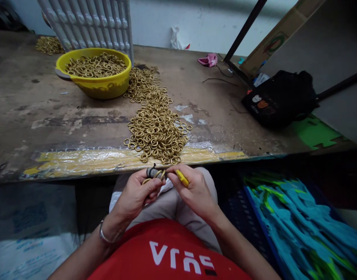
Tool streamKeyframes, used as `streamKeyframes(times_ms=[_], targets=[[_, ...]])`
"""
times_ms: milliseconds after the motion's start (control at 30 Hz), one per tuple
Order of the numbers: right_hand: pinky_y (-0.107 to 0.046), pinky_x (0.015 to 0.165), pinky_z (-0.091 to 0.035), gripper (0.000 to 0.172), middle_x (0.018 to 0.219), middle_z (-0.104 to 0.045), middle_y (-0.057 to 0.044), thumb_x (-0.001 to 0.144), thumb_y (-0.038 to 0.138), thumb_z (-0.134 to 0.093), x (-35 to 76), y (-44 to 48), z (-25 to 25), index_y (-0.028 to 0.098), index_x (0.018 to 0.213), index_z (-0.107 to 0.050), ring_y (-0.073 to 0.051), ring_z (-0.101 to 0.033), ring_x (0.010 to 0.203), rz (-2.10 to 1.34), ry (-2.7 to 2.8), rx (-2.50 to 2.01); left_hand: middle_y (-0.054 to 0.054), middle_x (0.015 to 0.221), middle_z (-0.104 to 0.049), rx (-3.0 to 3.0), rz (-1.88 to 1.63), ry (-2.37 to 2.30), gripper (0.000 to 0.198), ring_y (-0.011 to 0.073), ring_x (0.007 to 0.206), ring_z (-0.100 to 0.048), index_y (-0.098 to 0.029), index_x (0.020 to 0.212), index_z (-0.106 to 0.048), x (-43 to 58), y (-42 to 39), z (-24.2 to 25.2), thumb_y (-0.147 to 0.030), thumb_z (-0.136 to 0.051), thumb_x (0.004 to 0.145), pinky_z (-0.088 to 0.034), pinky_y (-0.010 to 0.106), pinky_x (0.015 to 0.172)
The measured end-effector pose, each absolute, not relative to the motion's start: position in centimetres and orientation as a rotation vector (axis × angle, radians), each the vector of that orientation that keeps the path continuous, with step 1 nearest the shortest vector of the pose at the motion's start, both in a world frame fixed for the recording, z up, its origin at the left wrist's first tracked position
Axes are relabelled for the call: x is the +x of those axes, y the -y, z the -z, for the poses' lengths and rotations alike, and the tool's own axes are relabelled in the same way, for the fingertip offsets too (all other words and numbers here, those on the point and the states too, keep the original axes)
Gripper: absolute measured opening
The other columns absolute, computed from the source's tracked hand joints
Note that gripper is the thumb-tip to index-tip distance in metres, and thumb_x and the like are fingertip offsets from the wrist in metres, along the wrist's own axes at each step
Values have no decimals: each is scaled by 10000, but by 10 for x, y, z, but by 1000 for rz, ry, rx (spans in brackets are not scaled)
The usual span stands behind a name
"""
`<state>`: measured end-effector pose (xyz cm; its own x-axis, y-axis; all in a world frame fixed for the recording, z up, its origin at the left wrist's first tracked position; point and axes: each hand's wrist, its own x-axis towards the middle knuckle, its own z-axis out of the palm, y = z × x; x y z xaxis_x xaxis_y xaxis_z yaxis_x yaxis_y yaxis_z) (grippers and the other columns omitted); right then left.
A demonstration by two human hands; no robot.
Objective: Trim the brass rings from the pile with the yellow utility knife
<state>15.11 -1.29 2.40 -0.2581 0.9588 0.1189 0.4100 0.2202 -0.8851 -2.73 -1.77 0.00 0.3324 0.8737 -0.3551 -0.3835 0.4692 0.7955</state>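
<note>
My left hand (139,194) is closed on a few gold-coloured metal rings (163,174) just in front of the table edge. A grey wrap (152,172) tied with black covers one of its fingers. Close beside it, my right hand (197,190) is closed around a small tool with a yellow handle (182,178); its working end is hidden by the fingers. The right fingertips meet the rings at the left hand. Just beyond both hands, a heap of loose gold rings (158,132) spreads over the worn table (88,136).
A yellow basin (102,87) full of rings stands at the back left, before a grey ribbed panel (93,23). To the right lie a black bag (280,101) and a pink cloth (208,60). Below right, a blue crate (258,217) holds turquoise and green pieces.
</note>
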Motion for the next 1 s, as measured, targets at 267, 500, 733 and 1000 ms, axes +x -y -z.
streamKeyframes(times_ms=[267, 500, 733, 1000], targets=[[-269, 668, -404, 287, 891, -646, -51, 772, -5, -469, 151, 26, -15, 169, 953, -610, -179, -598, 769, -605, 2211, -1515, -67, 511, -460, 786, -982, -882, 242, 41, 419, -358, -149, 813, -599, -26, 21, 7, -363, -713, 815, -250, 150, 397], [-272, 591, -330, 173, 838, -654, -54, 908, 81, -443, 144, 18, -14, 173, 894, -588, -168, -594, 693, -287, 2303, -1661, -57, 564, -470, 974, -978, -1027, 237, 56, 469, -367, -155, 812, -589, -29, 18, 7, -374, -673, 846, -295, 167, 431], [-285, 533, -264, 167, 761, -662, -83, 880, 61, -460, 151, -10, -6, 158, 878, -595, -183, -603, 625, -151, 2317, -2035, -69, 537, -415, 997, -970, -1098, 211, 65, 456, -328, -170, 771, -551, -41, 21, -4, -344, -645, 843, -268, 181, 425], [-272, 546, -269, 224, 651, -629, -52, 936, 323, -486, 186, -27, 3, 187, 805, -606, -174, -531, 549, -303, 2049, -1984, 7, 735, -606, 1497, -666, -1538, 151, 162, 671, -559, -181, 803, -546, -58, 22, 52, -284, -655, 785, -426, 254, 612]])
